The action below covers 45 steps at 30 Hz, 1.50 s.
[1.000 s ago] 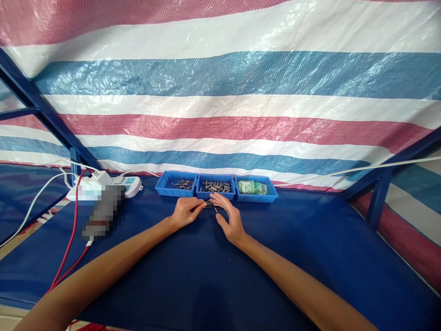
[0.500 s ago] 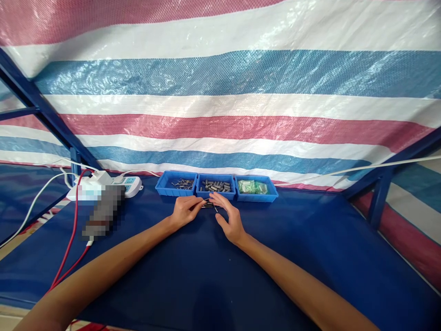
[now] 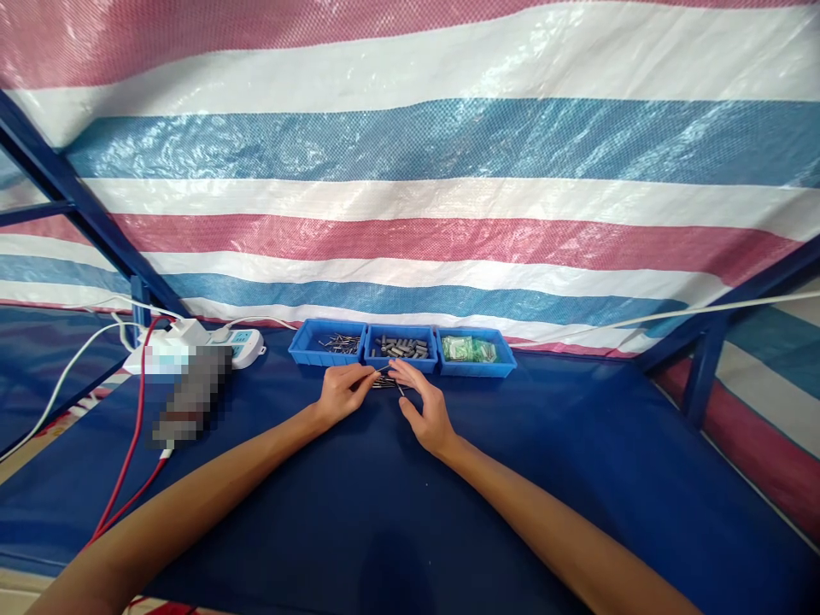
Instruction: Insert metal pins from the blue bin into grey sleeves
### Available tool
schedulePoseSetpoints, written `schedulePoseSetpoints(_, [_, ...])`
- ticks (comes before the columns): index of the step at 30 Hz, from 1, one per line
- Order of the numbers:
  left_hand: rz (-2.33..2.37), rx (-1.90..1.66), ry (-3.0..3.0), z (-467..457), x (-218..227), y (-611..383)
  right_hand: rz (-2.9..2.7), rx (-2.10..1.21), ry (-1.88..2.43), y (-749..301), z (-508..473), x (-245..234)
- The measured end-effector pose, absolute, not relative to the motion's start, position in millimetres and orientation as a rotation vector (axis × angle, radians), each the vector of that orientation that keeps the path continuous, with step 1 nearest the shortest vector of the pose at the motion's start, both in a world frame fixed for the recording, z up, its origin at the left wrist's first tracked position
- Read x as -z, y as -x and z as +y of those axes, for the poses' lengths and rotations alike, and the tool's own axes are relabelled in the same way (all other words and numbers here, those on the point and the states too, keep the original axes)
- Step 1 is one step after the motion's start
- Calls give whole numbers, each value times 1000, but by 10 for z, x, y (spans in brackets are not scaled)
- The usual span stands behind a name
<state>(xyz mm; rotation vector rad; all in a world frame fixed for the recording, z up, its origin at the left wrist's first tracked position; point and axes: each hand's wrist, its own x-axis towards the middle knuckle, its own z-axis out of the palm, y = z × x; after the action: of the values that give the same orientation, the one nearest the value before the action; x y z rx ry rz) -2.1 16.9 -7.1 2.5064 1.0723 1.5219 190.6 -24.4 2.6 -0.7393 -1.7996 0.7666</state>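
Observation:
My left hand (image 3: 344,395) is closed in a pinch on a thin metal rod (image 3: 384,369). The rod's far end reaches the fingertips of my right hand (image 3: 428,410), whose fingers are stretched out with the thumb apart. Below and between the hands, several thin dark metal rods (image 3: 384,383) lie on the blue table, partly hidden by my fingers. One more rod (image 3: 401,389) slants between my right thumb and fingers; whether they touch it I cannot tell. Just behind the hands, a blue bin (image 3: 402,363) holds short grey metal cylinders.
To the left, another blue bin (image 3: 307,354) contains thin metal pieces; the right bin (image 3: 477,370) contains green-and-clear packets. A white power strip (image 3: 249,348), a blurred dark object (image 3: 196,393) and a red cable (image 3: 139,418) lie at left. Striped sheeting (image 3: 410,201) hangs behind the table (image 3: 410,512).
Both hands stay almost in place. The rod in my left fingers remains against my right fingertips, with only a very slight shift of the right hand.

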Motion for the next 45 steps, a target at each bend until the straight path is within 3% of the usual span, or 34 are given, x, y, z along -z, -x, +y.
schedulePoseSetpoints(11, [860, -1484, -2647, 148, 55, 24, -1854, -745, 758, -1902, -228, -18])
schedulePoseSetpoints(20, [1039, -1542, -2543, 150, 51, 23, -1819, -781, 749, -1904, -227, -7])
schedulePoseSetpoints(26, [876, -1530, -2613, 148, 60, 29, -1830, -781, 738, -1904, -227, -12])
schedulePoseSetpoints(45, [990, -1544, -2531, 151, 37, 26, -1809, -802, 749, -1902, -232, -20])
